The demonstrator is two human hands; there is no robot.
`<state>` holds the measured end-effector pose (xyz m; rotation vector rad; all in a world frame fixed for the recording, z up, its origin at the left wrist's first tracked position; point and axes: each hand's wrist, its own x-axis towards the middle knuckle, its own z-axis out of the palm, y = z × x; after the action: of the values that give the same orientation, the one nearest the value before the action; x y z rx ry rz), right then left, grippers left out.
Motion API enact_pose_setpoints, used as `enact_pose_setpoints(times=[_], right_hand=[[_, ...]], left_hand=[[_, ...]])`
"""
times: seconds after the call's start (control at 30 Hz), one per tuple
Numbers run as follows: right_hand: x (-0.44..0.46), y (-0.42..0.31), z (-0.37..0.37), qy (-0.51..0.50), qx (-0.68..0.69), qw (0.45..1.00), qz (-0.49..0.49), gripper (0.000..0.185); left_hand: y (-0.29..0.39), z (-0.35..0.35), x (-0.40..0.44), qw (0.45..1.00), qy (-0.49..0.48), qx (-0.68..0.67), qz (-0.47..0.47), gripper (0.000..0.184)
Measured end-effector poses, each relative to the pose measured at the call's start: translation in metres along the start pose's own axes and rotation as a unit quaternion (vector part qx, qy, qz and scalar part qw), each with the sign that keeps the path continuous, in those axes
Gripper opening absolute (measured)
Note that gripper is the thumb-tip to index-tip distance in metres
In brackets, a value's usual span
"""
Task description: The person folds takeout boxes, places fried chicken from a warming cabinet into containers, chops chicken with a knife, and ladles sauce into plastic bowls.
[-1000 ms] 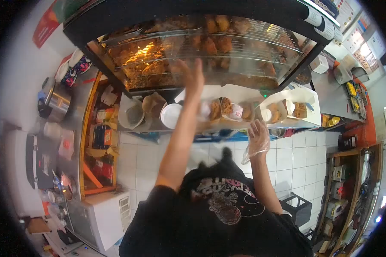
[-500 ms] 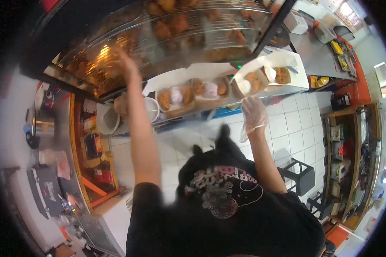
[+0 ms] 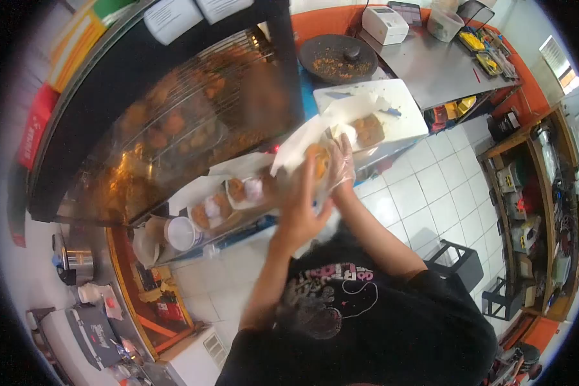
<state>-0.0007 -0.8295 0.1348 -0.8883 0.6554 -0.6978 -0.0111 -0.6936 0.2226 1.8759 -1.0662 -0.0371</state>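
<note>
My bare left hand (image 3: 301, 212) is blurred, its fingers pointing up along the near left side of an open paper food box (image 3: 296, 157). Fried chicken (image 3: 317, 161) shows inside that box. My right hand (image 3: 344, 164), in a clear plastic glove, is closed against the box's right side. Just beyond it, another open box (image 3: 372, 132) with fried chicken and a white wrapped bundle (image 3: 345, 134) rests on a white board (image 3: 408, 122). To the left stand two more open boxes, each with chicken and a white wrapped portion (image 3: 254, 189).
A glass display cabinet (image 3: 231, 122) with fried food on racks lies behind the boxes. A white tub (image 3: 183, 233) stands at the counter's left end. A dark round pan (image 3: 338, 58) with crumbs sits beyond the white board. Black stools (image 3: 457, 264) are on the tiled floor.
My left hand has come from the display cabinet down to the right, to the food box. My right hand has moved onto the box's right side. The view has shifted.
</note>
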Motion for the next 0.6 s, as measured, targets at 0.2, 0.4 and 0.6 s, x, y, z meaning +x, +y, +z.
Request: enact_pose_setpoints(times=[0.2, 0.4, 0.6], right_hand=[[0.062, -0.057, -0.053, -0.078, -0.285, 0.925, -0.238, 0.06], [-0.006, -0.131, -0.059, -0.249, -0.32, 0.89, -0.207, 0.054], [0.014, -0.204, -0.057, -0.233, -0.415, 0.809, -0.345, 0.071]], left_hand=[[0.02, 0.081, 0.084, 0.998, 0.046, 0.008, -0.048, 0.074], [-0.006, 0.114, 0.148, 0.969, 0.205, -0.098, -0.101, 0.055], [-0.041, 0.096, 0.154, 0.962, 0.246, -0.047, -0.112, 0.058]])
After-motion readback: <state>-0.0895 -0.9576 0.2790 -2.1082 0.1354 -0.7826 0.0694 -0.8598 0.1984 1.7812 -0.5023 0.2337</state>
